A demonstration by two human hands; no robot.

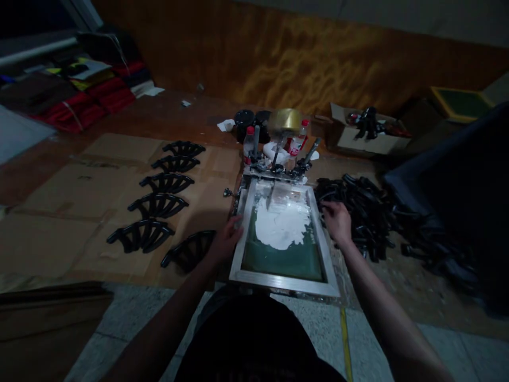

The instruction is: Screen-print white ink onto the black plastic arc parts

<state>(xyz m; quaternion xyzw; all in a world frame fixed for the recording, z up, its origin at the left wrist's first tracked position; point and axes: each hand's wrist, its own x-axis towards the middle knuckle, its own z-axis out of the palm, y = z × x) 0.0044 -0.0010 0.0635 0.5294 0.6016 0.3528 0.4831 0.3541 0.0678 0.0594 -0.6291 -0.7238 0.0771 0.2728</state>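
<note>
A metal-framed printing screen [284, 283] lies flat in front of me, with green mesh and a thick patch of white ink [278, 228] spread over its upper part. My left hand [226, 240] is at the screen's left edge, fingers partly stretched and apart, with nothing visible in them. Over on the right side, my right hand [338, 223] has its fingertips closed at the edge of a pile of black curved handle-like pieces [366, 212]; they seem to pinch one piece, largely hidden by the fingers. Hinge clamps [278, 168] stand at the screen's back edge.
Fanned rows of black pieces [161, 204] lie on cardboard [75, 191] to the left. Behind the clamps are bottles [249, 142] and a roll of tape [285, 121]. An open carton [366, 140] stands back right, red bundles [75, 110] back left.
</note>
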